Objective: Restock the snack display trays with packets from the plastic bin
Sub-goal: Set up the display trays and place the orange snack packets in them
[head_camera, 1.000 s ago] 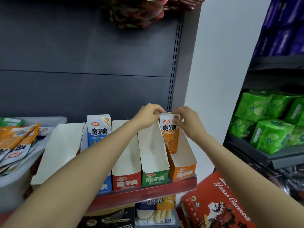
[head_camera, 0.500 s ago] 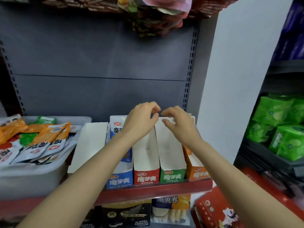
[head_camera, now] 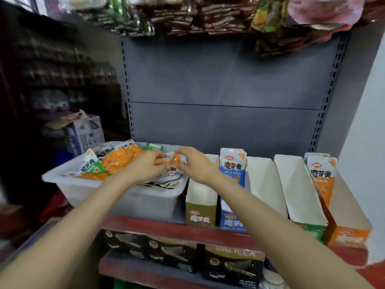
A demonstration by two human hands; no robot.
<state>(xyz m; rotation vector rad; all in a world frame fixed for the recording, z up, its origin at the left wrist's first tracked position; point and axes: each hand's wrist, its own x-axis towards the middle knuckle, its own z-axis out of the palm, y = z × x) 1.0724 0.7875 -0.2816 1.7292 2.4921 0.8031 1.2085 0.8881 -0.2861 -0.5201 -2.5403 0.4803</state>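
Packet (head_camera: 174,161) pinched between both hands over the bin (head_camera: 145,201).

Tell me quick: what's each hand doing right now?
Left hand: over the bin, grip pinching an orange packet.
Right hand: grip pinching the same packet from the other side.

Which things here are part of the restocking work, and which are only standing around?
Part of the job: plastic bin; orange packet between both hands; left hand; right hand; display trays.

Just around: hanging snack bags; black boxes on the lower shelf; white carton.
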